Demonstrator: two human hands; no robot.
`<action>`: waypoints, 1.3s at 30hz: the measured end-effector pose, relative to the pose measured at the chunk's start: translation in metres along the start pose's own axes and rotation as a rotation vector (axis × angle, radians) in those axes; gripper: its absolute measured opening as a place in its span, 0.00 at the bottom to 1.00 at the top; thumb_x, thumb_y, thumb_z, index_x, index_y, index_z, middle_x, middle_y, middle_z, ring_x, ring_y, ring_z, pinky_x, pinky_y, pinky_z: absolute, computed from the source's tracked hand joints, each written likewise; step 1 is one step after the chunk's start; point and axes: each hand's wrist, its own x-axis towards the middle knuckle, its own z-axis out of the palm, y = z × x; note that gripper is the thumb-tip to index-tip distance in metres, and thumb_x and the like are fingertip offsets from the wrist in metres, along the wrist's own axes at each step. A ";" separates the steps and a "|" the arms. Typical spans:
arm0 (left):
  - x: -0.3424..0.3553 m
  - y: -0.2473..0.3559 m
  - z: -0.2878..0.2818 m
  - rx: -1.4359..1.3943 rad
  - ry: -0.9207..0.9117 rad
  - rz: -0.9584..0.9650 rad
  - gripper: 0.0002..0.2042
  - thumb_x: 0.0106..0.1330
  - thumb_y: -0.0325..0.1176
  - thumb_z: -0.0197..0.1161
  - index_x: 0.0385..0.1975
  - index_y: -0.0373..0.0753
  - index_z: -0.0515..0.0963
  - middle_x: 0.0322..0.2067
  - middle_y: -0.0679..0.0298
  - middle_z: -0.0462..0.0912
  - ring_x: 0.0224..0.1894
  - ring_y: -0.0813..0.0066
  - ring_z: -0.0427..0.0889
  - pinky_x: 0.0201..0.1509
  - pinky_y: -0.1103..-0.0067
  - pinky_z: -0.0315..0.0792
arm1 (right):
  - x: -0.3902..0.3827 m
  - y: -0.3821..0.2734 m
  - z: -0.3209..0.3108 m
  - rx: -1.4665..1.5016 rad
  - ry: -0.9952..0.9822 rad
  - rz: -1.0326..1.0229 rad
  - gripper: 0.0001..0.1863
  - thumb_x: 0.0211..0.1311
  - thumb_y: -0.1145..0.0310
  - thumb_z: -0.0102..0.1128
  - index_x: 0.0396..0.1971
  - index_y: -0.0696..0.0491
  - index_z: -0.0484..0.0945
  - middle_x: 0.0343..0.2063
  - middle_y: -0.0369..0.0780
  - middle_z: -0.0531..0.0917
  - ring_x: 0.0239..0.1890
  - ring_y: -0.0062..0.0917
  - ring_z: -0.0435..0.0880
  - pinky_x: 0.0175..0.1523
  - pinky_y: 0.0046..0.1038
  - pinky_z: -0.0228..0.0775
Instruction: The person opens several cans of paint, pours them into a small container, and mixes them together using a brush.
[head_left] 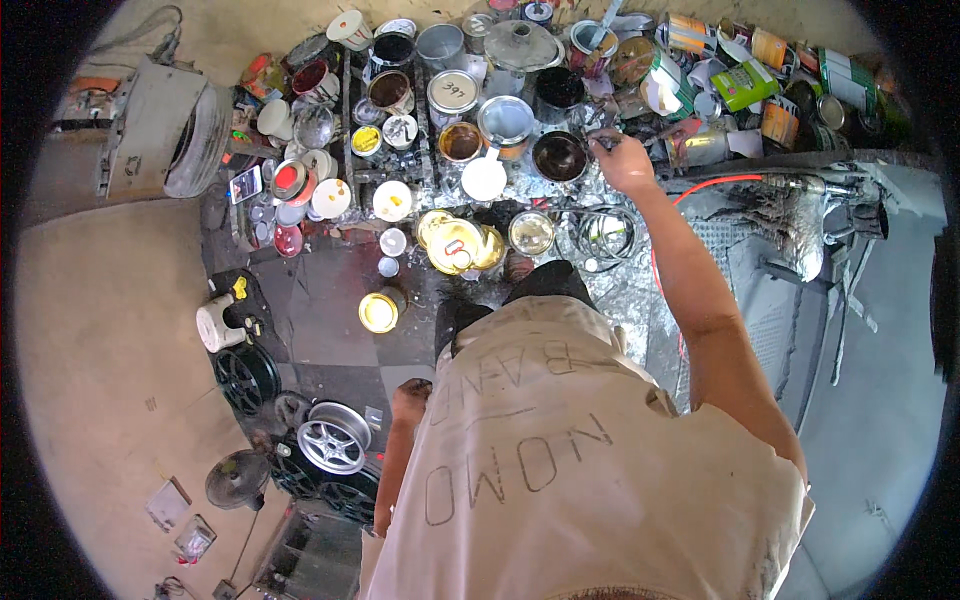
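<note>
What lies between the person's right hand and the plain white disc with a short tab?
In the head view, a round dark container lies between the right hand and the white disc.

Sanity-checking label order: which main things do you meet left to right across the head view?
rectangular phone with lit screen → silver spoked metal wheel → left hand → dark-filled round open container → right hand → bright green rectangular can

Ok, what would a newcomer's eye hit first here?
First, the big pale shirt filling the lower middle. Next, the crowd of cans and tubs across the top, with the right grip just right of a dark-filled pot. Then the silver wheel at lower left.
</note>
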 end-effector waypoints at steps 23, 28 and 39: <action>-0.003 0.016 -0.010 -0.104 -0.044 0.026 0.10 0.60 0.33 0.67 0.36 0.36 0.87 0.35 0.56 0.90 0.35 0.70 0.87 0.43 0.72 0.79 | 0.011 0.090 0.034 0.065 -0.175 0.117 0.26 0.58 0.49 0.72 0.49 0.54 0.85 0.33 0.39 0.88 0.29 0.26 0.83 0.39 0.33 0.75; -0.010 0.034 -0.016 0.011 -0.029 0.052 0.12 0.62 0.37 0.66 0.37 0.35 0.86 0.33 0.51 0.88 0.36 0.67 0.87 0.42 0.69 0.78 | -0.074 0.161 0.100 -0.019 -0.629 0.156 0.33 0.54 0.45 0.73 0.53 0.53 0.83 0.32 0.47 0.86 0.32 0.33 0.84 0.38 0.37 0.76; 0.009 0.068 -0.040 0.260 -0.067 0.026 0.13 0.64 0.40 0.65 0.38 0.36 0.86 0.35 0.47 0.87 0.39 0.50 0.87 0.44 0.65 0.78 | -0.269 0.249 0.218 0.007 -0.799 0.223 0.21 0.57 0.52 0.65 0.45 0.51 0.86 0.41 0.47 0.88 0.43 0.38 0.88 0.50 0.39 0.79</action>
